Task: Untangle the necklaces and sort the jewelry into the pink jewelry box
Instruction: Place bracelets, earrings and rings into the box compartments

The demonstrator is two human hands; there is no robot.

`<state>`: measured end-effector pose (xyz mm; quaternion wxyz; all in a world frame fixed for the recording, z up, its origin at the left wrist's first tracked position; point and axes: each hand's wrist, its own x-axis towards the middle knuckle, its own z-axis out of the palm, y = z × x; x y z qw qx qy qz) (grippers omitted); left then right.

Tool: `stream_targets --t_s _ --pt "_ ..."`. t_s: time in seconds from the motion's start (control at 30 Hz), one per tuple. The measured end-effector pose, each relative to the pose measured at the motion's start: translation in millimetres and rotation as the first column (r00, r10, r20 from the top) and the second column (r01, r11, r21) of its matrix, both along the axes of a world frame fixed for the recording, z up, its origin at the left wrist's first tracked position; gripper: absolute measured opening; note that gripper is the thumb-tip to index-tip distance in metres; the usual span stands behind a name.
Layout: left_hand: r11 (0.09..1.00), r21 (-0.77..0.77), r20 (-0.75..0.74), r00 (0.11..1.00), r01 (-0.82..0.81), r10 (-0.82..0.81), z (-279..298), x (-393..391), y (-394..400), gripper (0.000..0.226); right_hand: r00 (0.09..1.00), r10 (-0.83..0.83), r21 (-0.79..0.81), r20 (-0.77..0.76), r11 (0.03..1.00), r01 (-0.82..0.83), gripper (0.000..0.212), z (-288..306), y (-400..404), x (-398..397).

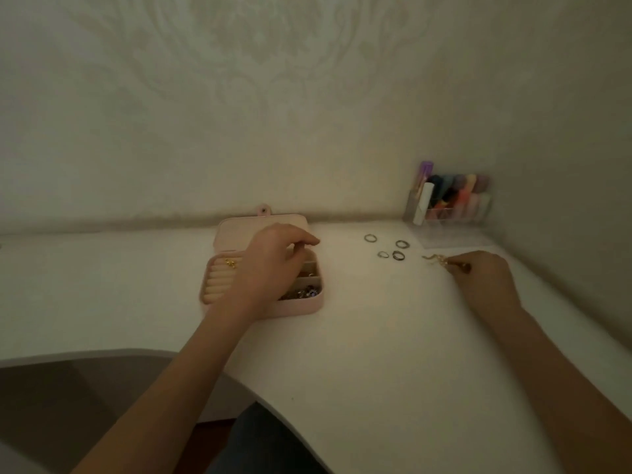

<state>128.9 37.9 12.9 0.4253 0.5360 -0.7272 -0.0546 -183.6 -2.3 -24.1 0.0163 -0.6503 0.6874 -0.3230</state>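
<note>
Reaching over the open pink jewelry box [219, 295], the left hand [273, 265] hovers with fingers loosely curled; whether it holds anything cannot be told. The right hand [485, 278], well apart on the white table [376, 354], pinches a gold chain [436, 260] lying at its fingertips. Between the hands, four rings [390, 248] sit loose on the table. The box already holds small pieces in its right compartments and a gold item on the ring rolls, so sorting looks partly done; rings and chain remain.
</note>
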Motion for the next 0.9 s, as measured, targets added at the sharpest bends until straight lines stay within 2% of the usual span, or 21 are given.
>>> stream_targets --t_s 0.1,0.23,0.4,0.5,0.6,0.67,0.83,0.9 --pt "0.998 -0.015 -0.050 0.997 0.053 -0.054 -5 -27 -6 0.026 0.999 -0.030 -0.032 -0.035 0.999 0.029 0.014 -1 -1 3" --pt "0.984 -0.025 -0.006 0.984 0.176 -0.176 -11 -66 -9 0.027 0.995 -0.024 0.001 -0.098 1.000 0.024 0.015 -2 0 4" --pt "0.967 0.046 0.026 0.967 0.252 -0.253 -14 -108 -16 0.028 0.996 0.088 0.048 0.014 0.995 -0.089 0.014 2 4 11" --pt "0.948 0.136 0.114 0.946 0.287 -0.303 -14 -132 -24 0.034 0.981 0.164 0.051 0.106 0.984 -0.170 0.014 6 8 13" --pt "0.931 0.252 0.216 0.923 0.263 -0.319 -24 -151 -40 0.034 0.969 0.216 0.045 0.119 0.974 -0.223 0.015 8 13 16" --pt "0.932 0.276 0.236 0.924 0.233 -0.301 -33 -157 -49 0.029 0.969 0.217 0.034 0.113 0.974 -0.223 0.016 6 13 16" --pt "0.952 0.236 0.125 0.966 0.194 -0.227 -40 -149 -53 0.029 0.976 0.197 0.039 0.097 0.979 -0.202 0.020 3 10 12" --pt "0.957 0.197 0.031 0.974 0.215 -0.225 -40 -143 -51 0.027 0.979 0.187 0.038 0.082 0.981 -0.191 0.020 2 9 14"
